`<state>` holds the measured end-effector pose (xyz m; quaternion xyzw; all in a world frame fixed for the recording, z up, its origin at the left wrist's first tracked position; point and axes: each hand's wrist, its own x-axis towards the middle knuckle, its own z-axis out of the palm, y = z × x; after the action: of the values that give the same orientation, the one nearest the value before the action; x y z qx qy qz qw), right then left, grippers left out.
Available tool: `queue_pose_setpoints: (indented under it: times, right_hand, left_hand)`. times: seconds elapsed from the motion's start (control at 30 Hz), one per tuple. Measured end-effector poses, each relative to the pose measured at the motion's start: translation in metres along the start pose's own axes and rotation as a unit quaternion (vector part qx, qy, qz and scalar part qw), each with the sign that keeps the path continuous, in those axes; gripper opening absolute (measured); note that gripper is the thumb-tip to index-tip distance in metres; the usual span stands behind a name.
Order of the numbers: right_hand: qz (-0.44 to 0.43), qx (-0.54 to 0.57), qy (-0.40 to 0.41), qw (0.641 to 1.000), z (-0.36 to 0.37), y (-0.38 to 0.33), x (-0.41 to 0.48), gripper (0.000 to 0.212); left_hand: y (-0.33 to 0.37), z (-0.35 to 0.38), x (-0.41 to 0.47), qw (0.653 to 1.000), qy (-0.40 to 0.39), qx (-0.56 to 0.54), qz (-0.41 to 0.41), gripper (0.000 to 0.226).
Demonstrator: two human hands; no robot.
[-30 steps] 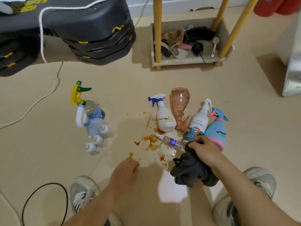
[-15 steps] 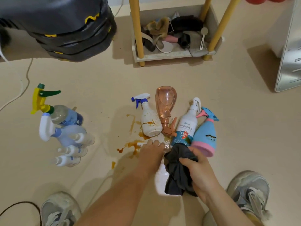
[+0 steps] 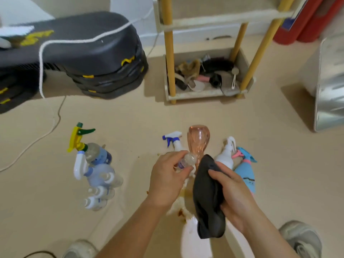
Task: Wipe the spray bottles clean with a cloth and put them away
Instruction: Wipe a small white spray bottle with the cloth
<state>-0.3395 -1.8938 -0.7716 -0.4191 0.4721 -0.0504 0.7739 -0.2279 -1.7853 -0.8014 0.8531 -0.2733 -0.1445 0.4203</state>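
Left hand (image 3: 167,180) gripping small bottle (image 3: 187,161), cloth (image 3: 206,194) beside

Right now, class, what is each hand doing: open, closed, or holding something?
Left hand: closed, holding a small clear bottle.
Right hand: closed, gripping the dark cloth.

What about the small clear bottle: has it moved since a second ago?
Yes. The small clear bottle lay on the floor beside the pink bottle; now the left hand holds it up, off the floor.
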Motion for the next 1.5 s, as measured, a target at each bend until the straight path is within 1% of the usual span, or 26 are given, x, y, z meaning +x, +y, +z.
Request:
queue_pose_setpoints:
  times: [0.07, 0.13, 0.2, 0.27, 0.3, 0.33, 0.37, 0.43, 0.5, 0.53, 0.6, 0.63, 0.7, 0.77, 0.87, 0.93, 0.97, 1.03, 1.13, 1.17, 1.23, 1.3, 1.37, 1.4, 1.43, 1.5]
  right_hand:
    - [-0.075, -0.032, -0.037, 0.996, 0.022, -0.015, -0.021, 0.034]
    - [-0.146, -0.075, -0.040, 0.986, 0.040, -0.030, -0.043, 0.034]
    - [-0.200, -0.122, -0.038, 0.971, 0.050, -0.046, -0.060, 0.035]
    - [-0.216, -0.160, -0.040, 0.962, 0.056, -0.063, -0.075, 0.034]
    - [-0.214, -0.157, -0.036, 0.964, 0.057, -0.072, -0.081, 0.030]
    - [-0.197, -0.126, -0.034, 0.972, 0.057, -0.080, -0.087, 0.026]
    - [-0.160, -0.073, -0.042, 0.983, 0.057, -0.089, -0.094, 0.021]
    - [-0.084, 0.020, -0.090, 0.992, 0.058, -0.103, -0.112, 0.022]
    - [-0.041, 0.042, -0.132, 0.989, 0.057, -0.115, -0.130, 0.026]
    - [-0.037, 0.048, -0.148, 0.987, 0.056, -0.120, -0.136, 0.026]
    - [-0.057, 0.062, -0.169, 0.982, 0.056, -0.130, -0.149, 0.023]
    - [-0.074, 0.072, -0.173, 0.980, 0.057, -0.135, -0.154, 0.022]
    - [-0.111, 0.094, -0.180, 0.973, 0.059, -0.146, -0.167, 0.019]
    - [-0.156, 0.095, -0.183, 0.966, 0.061, -0.154, -0.178, 0.022]
    - [-0.222, 0.062, -0.178, 0.957, 0.064, -0.165, -0.194, 0.022]
    - [-0.232, 0.061, -0.186, 0.953, 0.064, -0.169, -0.202, 0.025]
    - [-0.225, 0.064, -0.199, 0.952, 0.064, -0.170, -0.205, 0.026]
    - [-0.196, 0.059, -0.239, 0.949, 0.066, -0.170, -0.209, 0.031]
    - [-0.172, 0.034, -0.282, 0.943, 0.069, -0.170, -0.207, 0.038]
    - [-0.175, 0.024, -0.288, 0.941, 0.069, -0.172, -0.205, 0.038]
    - [-0.185, 0.006, -0.308, 0.933, 0.067, -0.177, -0.200, 0.034]
    - [-0.185, -0.006, -0.348, 0.919, 0.062, -0.183, -0.197, 0.030]
    - [-0.190, -0.017, -0.384, 0.903, 0.059, -0.188, -0.195, 0.025]
    - [-0.195, -0.023, -0.393, 0.898, 0.059, -0.189, -0.193, 0.024]
    - [-0.200, -0.031, -0.393, 0.897, 0.058, -0.190, -0.191, 0.024]
    - [-0.211, -0.056, -0.369, 0.904, 0.055, -0.193, -0.184, 0.026]
  left_hand:
    - [0.025, -0.019, 0.001, 0.997, 0.000, 0.028, 0.066, 0.022]
    - [0.050, -0.037, 0.000, 0.988, 0.016, 0.088, 0.128, 0.006]
    - [0.072, -0.054, -0.005, 0.969, 0.033, 0.142, 0.199, 0.009]
    - [0.091, -0.069, -0.014, 0.955, 0.045, 0.167, 0.242, 0.015]
    - [0.098, -0.076, -0.018, 0.945, 0.055, 0.187, 0.264, 0.012]
    - [0.105, -0.083, -0.023, 0.932, 0.068, 0.209, 0.289, 0.012]
    - [0.113, -0.089, -0.028, 0.917, 0.079, 0.229, 0.318, 0.018]
    - [0.127, -0.102, -0.041, 0.882, 0.096, 0.256, 0.383, 0.025]
    - [0.139, -0.112, -0.053, 0.855, 0.103, 0.269, 0.431, 0.030]
    - [0.143, -0.116, -0.057, 0.853, 0.105, 0.262, 0.438, 0.034]
    - [0.154, -0.123, -0.062, 0.870, 0.109, 0.219, 0.428, 0.040]
    - [0.161, -0.126, -0.065, 0.885, 0.108, 0.185, 0.413, 0.043]
    - [0.178, -0.135, -0.074, 0.924, 0.104, 0.096, 0.356, 0.050]
    - [0.197, -0.143, -0.083, 0.952, 0.109, -0.008, 0.285, 0.046]
    - [0.216, -0.153, -0.088, 0.960, 0.134, -0.152, 0.191, 0.030]
    - [0.220, -0.159, -0.083, 0.956, 0.132, -0.232, 0.118, 0.034]
    - [0.220, -0.161, -0.081, 0.958, 0.128, -0.239, 0.096, 0.035]
    - [0.218, -0.166, -0.077, 0.968, 0.129, -0.199, 0.082, 0.036]
    - [0.218, -0.173, -0.072, 0.973, 0.154, -0.135, 0.105, 0.031]
    - [0.219, -0.177, -0.070, 0.975, 0.147, -0.119, 0.112, 0.031]
    - [0.217, -0.189, -0.063, 0.976, 0.116, -0.148, 0.110, 0.035]
    - [0.206, -0.206, -0.050, 0.966, 0.069, -0.241, 0.071, 0.047]
    - [0.198, -0.215, -0.041, 0.954, -0.045, -0.297, 0.013, 0.056]
    - [0.195, -0.215, -0.040, 0.949, -0.104, -0.297, -0.013, 0.052]
    - [0.193, -0.211, -0.041, 0.945, -0.136, -0.295, -0.029, 0.047]
    - [0.190, -0.204, -0.041, 0.945, -0.123, -0.300, -0.037, 0.038]
